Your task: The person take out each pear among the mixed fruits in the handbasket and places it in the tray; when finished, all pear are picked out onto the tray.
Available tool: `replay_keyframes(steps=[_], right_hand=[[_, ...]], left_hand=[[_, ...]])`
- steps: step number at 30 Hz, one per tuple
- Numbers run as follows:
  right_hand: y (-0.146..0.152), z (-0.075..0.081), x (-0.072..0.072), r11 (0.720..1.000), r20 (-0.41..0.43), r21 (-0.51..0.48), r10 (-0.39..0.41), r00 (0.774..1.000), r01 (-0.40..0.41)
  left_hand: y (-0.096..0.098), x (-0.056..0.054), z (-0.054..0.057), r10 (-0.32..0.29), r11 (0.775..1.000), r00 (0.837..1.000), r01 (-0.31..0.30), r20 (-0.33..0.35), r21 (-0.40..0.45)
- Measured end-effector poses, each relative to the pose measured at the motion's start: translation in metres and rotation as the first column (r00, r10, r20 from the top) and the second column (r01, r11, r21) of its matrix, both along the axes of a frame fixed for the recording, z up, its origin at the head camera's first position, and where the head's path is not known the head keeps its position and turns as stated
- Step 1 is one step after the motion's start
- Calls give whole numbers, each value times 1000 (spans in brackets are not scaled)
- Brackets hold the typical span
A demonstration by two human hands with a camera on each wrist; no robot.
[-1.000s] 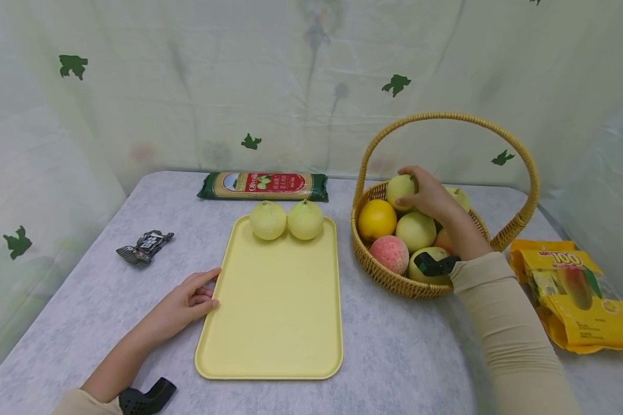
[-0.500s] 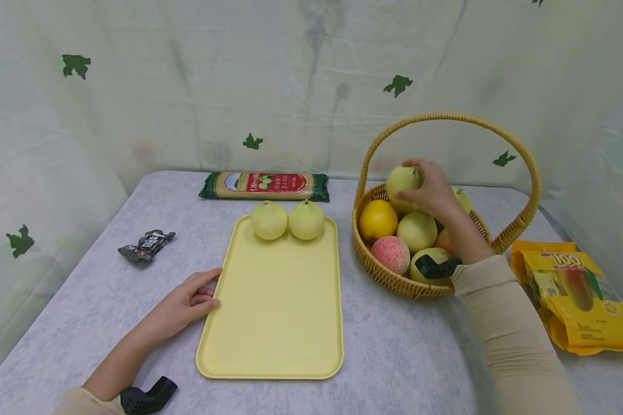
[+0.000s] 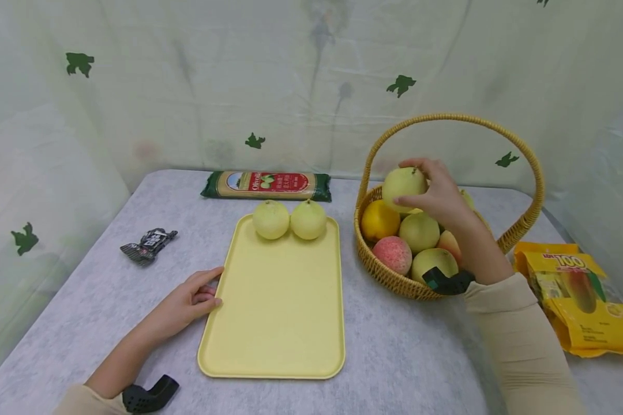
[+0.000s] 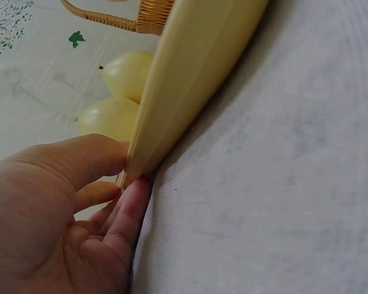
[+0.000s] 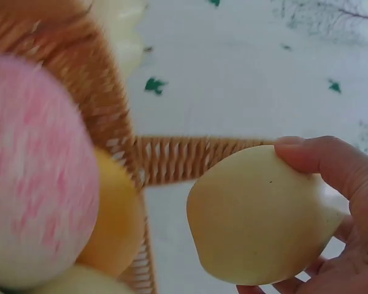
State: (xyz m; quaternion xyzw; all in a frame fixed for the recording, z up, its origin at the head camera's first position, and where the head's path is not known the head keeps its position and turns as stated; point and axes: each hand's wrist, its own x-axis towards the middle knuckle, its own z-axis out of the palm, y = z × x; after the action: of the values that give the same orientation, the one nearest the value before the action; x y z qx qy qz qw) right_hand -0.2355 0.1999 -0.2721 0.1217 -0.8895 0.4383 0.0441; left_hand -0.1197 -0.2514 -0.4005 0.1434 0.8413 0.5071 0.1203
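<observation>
Head view: the right hand (image 3: 438,193) is holding a pale yellow-green round pear (image 3: 404,185) above the woven wicker basket with the arched handle (image 3: 394,276), its grip clamped on the pear's right flank with fingers over the top and thumb underneath. The pear is judged firm, smooth, moderately heavy and liable to bruise; a wide cupped hold around its widest part suits it. The handle is arching above the pear, and open room lies left of the basket toward the flat yellow plastic tray (image 3: 275,323), where two matching pears (image 3: 289,219) are sitting at the far edge. The left hand (image 3: 189,301) is resting on the grey desk (image 3: 405,357) against the tray's left edge.

Left wrist view: the left thumb and fingers (image 4: 132,205) are touching the tray rim (image 4: 190,79), loosely extended, gripping nothing.

Right wrist view: fingers are wrapping the pear (image 5: 257,217), which is hanging clear of the basket rim (image 5: 190,159) and the pink-speckled peach (image 5: 34,171).
</observation>
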Motion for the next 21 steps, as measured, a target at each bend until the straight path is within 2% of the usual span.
replay_keyframes(steps=[5,11,16,21], right_hand=[[-24,9,17,991,-56,-87,97,994,-102],[-71,10,35,950,-95,-199,227,969,-242],[-114,-8,40,910,-76,-232,334,940,-342],[-149,-38,38,897,-16,-245,377,926,-369]], left_hand=[[0,0,1,2,1000,1000,-2,-2,3],[1,1,2,-4,1000,1000,4,7,14],[1,1,3,-3,1000,1000,2,9,13],[1,0,3,-5,1000,1000,5,6,9]])
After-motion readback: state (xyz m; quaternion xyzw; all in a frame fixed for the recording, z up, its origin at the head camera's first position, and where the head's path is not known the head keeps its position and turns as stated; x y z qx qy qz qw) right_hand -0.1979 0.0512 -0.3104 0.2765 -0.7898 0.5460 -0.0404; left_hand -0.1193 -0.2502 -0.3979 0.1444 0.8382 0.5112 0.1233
